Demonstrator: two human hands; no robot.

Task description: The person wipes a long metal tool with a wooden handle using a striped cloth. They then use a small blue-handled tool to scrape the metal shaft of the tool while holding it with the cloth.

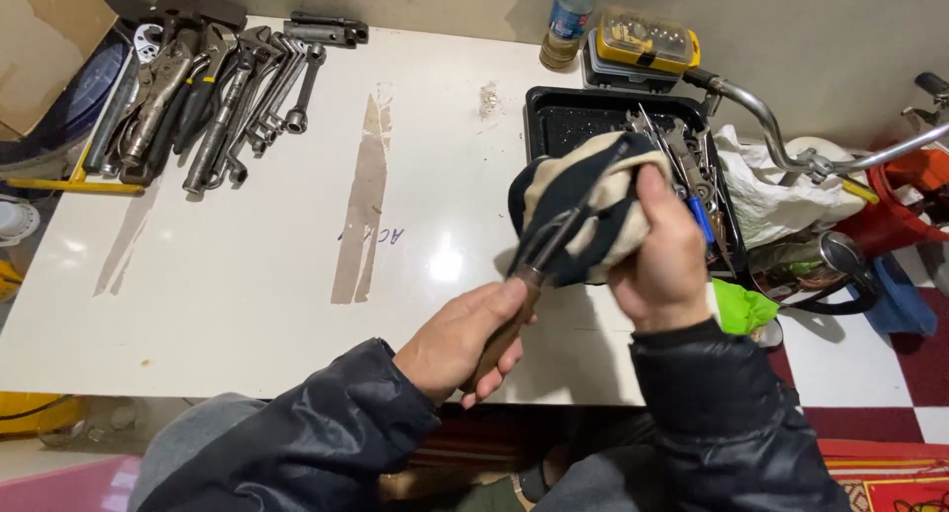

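My left hand (465,339) is closed around the brown wooden handle of a slim metal tool (554,245), holding it so the shaft points up toward one o'clock. My right hand (664,255) is clamped on a cream and dark-blue cloth (583,211), bunched around the tool's upper end, so the tip is hidden and I cannot tell what kind of tool it is. Both sit just over the near right part of the white surface (247,275). At twelve o'clock from the cloth stands a black tray (573,112) with more metal tools heaped along its right side, which I judge are not yet wiped. Far off at ten o'clock lies a spread of wrenches and pliers (213,87); whether those are done I cannot tell. Behind the tray sits a yellow-lidded parts box (643,40). As I judge it, the wiping is midway: one tool in the cloth, several left in the tray.
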